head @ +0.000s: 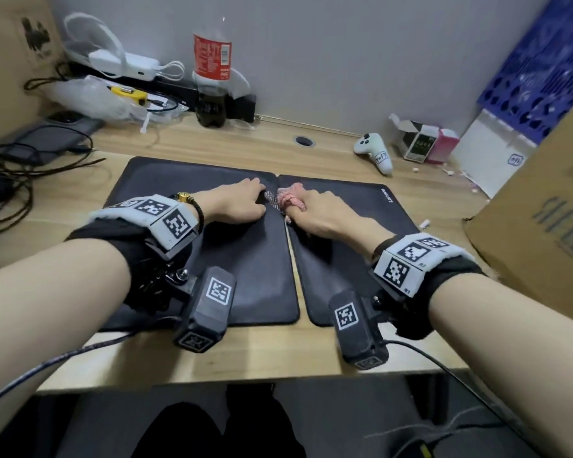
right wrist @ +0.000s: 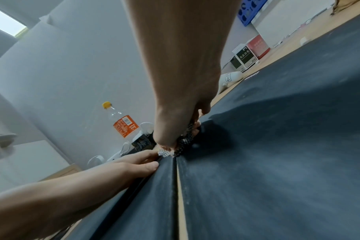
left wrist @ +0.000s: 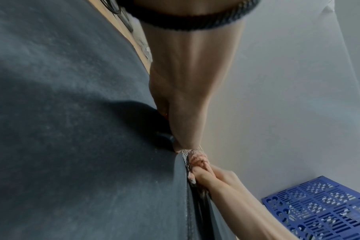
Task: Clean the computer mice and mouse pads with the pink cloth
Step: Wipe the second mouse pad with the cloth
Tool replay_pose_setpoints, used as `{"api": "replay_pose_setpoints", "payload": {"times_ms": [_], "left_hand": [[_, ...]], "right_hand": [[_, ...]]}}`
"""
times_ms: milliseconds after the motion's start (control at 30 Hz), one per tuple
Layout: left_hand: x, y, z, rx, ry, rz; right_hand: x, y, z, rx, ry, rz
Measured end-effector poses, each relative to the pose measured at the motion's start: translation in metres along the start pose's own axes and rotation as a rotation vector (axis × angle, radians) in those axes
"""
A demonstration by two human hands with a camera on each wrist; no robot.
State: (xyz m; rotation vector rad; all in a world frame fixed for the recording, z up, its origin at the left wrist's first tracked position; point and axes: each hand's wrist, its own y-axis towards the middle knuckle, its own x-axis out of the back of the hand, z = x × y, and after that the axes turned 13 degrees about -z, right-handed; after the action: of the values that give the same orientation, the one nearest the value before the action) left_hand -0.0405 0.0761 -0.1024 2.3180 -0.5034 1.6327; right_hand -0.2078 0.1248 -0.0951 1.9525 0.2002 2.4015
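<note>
The right hand (head: 315, 209) grips the bunched pink cloth (head: 286, 200) at the seam between the two black mouse pads (head: 252, 259), seemingly to wipe their edges, while the left hand (head: 237, 201) lies flat, fingers straight, likely pinning its pad.

Illumination: even, soft indoor light from above; a bright ceiling panel (right wrist: 5, 24) shows in the right wrist view
Shadows: soft, under both hands on the mouse pads (head: 245, 259)
Distortion: strong wide-angle curving at edges
Blur: wrist views soft and smeared; crate (left wrist: 323, 209) unsharp
</note>
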Motion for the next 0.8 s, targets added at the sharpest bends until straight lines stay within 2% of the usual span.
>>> {"api": "replay_pose_setpoints", "payload": {"times_ms": [167, 300, 533, 700, 800], "left_hand": [[0.0, -0.007, -0.007, 0.032, -0.017, -0.019], [-0.001, -0.007, -0.008, -0.012, 0.006, -0.007], [-0.002, -0.008, -0.006, -0.07, 0.049, 0.018], [-0.006, -0.004, 0.004, 0.004, -0.038, -0.053], [-0.002, -0.003, -0.001, -0.054, -0.017, 0.0]], "right_hand": [[0.015, -0.047, 0.002, 0.037, 0.049, 0.043], [0.013, -0.054, -0.005, 0.048, 0.03, 0.026], [-0.002, -0.012, -0.018, 0.024, 0.053, -0.03], [-0.012, 0.042, -0.02, 0.001, 0.08, -0.057], [-0.015, 0.062, -0.022, -0.004, 0.081, -0.063]]}}
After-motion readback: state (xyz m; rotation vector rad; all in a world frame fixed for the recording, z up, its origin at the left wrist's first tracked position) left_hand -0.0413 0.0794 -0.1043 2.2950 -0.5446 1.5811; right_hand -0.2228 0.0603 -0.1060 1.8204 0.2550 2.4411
